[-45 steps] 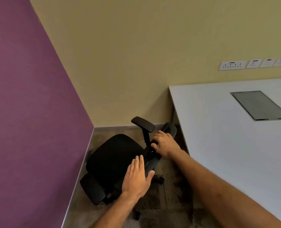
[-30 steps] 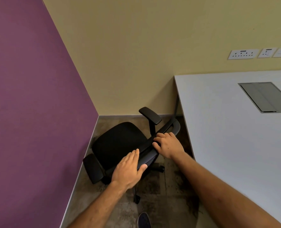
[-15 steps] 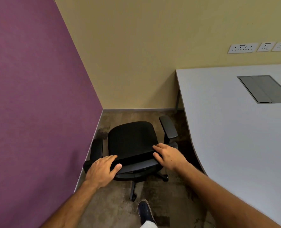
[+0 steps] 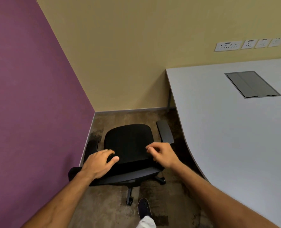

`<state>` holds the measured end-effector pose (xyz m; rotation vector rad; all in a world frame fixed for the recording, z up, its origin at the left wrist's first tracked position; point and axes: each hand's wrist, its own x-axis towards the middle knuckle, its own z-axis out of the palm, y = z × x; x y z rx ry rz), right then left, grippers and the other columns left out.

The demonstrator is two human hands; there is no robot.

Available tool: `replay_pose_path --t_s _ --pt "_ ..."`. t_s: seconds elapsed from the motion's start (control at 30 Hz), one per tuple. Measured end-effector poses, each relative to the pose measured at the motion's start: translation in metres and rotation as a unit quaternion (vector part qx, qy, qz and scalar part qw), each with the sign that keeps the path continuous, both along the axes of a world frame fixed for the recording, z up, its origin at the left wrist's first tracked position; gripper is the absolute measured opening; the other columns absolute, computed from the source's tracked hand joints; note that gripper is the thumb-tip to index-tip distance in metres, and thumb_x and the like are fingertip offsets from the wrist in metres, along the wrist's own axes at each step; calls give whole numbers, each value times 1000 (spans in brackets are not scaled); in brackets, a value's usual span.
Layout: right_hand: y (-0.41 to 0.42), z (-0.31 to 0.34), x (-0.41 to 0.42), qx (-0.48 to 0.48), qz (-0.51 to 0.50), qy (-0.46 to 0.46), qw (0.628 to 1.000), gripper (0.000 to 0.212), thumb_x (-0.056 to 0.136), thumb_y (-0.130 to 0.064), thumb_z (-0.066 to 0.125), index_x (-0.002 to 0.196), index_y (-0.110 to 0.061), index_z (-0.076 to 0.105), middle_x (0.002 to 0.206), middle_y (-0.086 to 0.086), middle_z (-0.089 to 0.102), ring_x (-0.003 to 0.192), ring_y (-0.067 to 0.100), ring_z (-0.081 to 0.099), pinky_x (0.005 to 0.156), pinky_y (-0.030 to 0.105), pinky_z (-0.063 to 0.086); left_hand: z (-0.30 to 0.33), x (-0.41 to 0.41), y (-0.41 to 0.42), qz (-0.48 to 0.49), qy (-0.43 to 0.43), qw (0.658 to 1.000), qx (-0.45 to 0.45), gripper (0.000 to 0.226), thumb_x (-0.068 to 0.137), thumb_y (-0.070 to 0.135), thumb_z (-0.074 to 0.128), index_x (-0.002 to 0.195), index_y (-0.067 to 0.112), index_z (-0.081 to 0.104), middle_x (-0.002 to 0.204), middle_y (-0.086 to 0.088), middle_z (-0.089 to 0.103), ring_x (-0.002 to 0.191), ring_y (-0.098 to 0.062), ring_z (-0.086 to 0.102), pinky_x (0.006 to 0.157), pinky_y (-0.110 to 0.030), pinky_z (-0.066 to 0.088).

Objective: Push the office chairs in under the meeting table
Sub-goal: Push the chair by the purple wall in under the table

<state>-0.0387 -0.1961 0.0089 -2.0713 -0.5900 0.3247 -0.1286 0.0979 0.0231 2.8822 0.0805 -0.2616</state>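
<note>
Since the earlier frames, the black fabric office chair has swung round from an angle to face the yellow wall, its seat now square to the person standing behind it. Both hands sit on the top edge of its backrest: the left hand lies on it with fingers loosely curled and thumb out; the right hand rests with fingers bent, grip unclear. The chair stands in the corner on brown patterned carpet, between the purple wall and the curved edge of the pale grey tabletop, not under it. Its right armrest is near that edge. A grey cable hatch is set in the tabletop. White wall sockets carry no readable writing. A dark shoe shows below.
</note>
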Motion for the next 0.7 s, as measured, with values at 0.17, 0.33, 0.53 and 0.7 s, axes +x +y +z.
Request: replay_pose_path --t_s 0.17,0.33,0.53,0.7 --pt "-16 -18 79 61 -206 65 975 16 100 -20 58 97 -22 74 84 -4 73 74 16 70 67 33 62 -11 104 -45 -88 -62 994 -30 55 99 59 40 139 24 54 140 5 58 129 -14 52 104 -34 42" --pt "-23 -108 173 -25 -290 145 946 16 98 -23 60 108 -21 72 100 -2 72 94 12 67 88 35 59 -63 232 -93 -177 -86 979 -59 50 101 42 50 144 17 49 147 -4 53 139 -17 43 115 -31 29" --pt "-22 -215 261 -76 -323 211 919 36 95 -23 63 128 -9 61 117 10 66 114 28 61 96 38 47 -194 361 -123 -238 -46 965 -98 54 100 39 50 148 17 44 153 -3 45 145 -16 33 120 -34 21" --pt "-25 -283 304 -28 -282 338 897 44 100 -50 49 127 -19 66 125 5 69 112 20 64 103 44 50 -282 404 -138 -322 -36 945 -55 64 102 49 37 155 13 30 163 -7 28 152 -18 17 123 -34 8"
